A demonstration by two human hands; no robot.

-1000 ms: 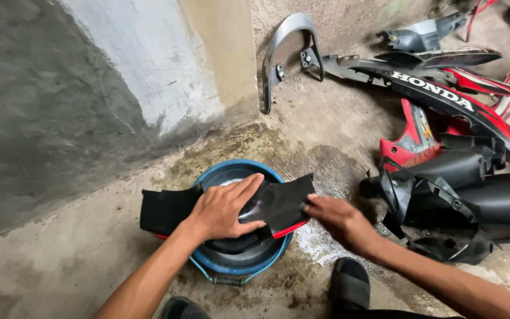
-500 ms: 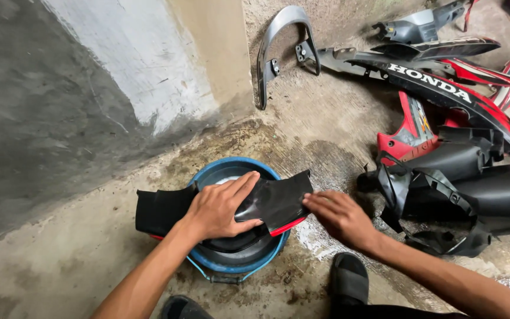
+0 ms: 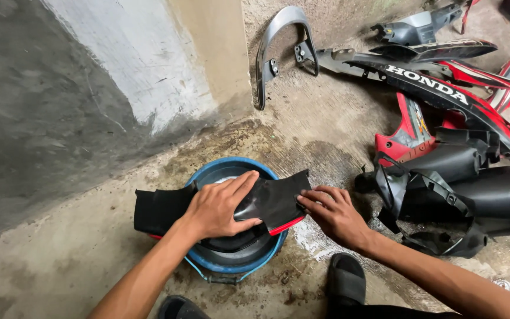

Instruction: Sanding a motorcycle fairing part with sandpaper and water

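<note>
A black plastic motorcycle panel (image 3: 275,198) with a red edge lies across a blue bucket (image 3: 208,266) on the concrete floor. My left hand (image 3: 219,204) presses flat on the panel's middle, fingers spread. At the panel's right end, my right hand (image 3: 332,212) grips its edge with the fingertips. The bucket's inside is mostly hidden by the panel and my left hand.
A pile of black and red motorcycle fairings (image 3: 461,177) lies to the right. A grey metal grab rail (image 3: 278,41) leans by the wall corner (image 3: 208,71). My sandalled feet (image 3: 345,280) stand near the bucket. Wet, foamy floor (image 3: 311,239) lies beside it.
My hands stay on the panel, shifting only slightly. The view has drifted a little, with the fairings sitting lower and further left in frame.
</note>
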